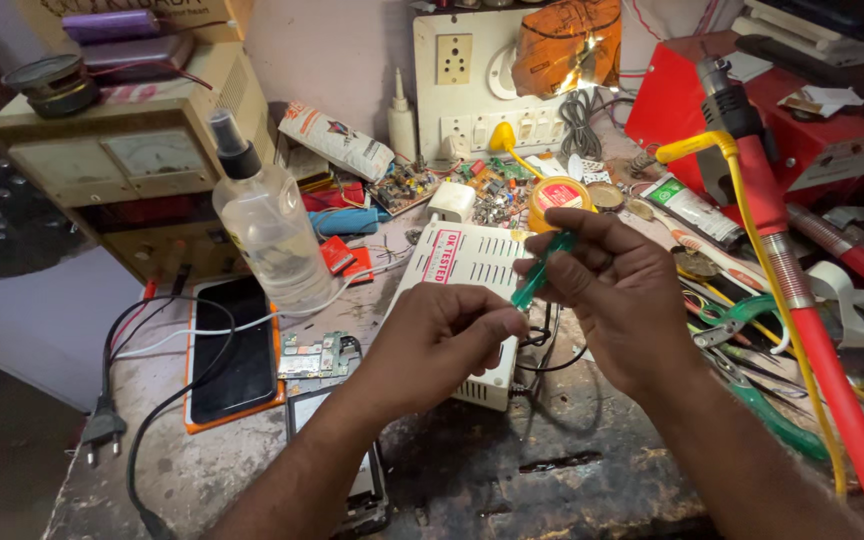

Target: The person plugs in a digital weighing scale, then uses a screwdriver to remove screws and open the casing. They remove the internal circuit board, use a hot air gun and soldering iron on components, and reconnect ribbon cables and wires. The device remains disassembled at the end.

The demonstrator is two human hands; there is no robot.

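My right hand (620,292) grips a green-handled screwdriver (542,270), held slanted above a white vented box (472,262) on the bench. My left hand (442,338) is closed just below the screwdriver's lower end, thumb and fingers pinched around its tip; what it pinches is too small to make out. A black wire (550,352) loops on the box right under both hands. To the left of my left forearm lie a small green circuit board (314,355) and a phone body (362,480), partly hidden by the arm.
A clear spray bottle (270,228) stands left of the box, beside an orange-cased phone (234,350) with cables and a black plug (102,428). A red hot-air tool (782,250) and green pliers (752,385) lie at the right. A meter box (142,150) stands at back left, a switchboard (467,85) behind.
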